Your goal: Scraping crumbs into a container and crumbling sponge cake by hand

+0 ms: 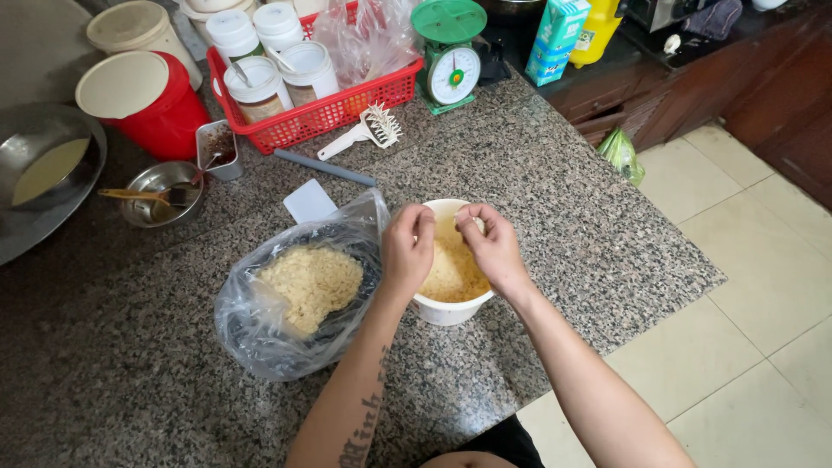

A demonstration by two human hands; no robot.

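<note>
Both hands' fingers (pixel 485 227) pinch pale crumbs; round white bowl (pixel 446 310).

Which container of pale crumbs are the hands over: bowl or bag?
The white round bowl; both hands sit above it. The clear plastic bag lies beside, untouched.

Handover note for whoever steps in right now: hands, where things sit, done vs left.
Left hand: over the white bowl, fingers curled; any hold unclear.
Right hand: over the bowl, pinching a small pale piece.
Bowl on the granite counter, partly filled with pale yellow bits. Clear plastic bag to its left, open, more of the same inside.
Done: some already in the bowl. Left: plenty still in the bag.
</note>
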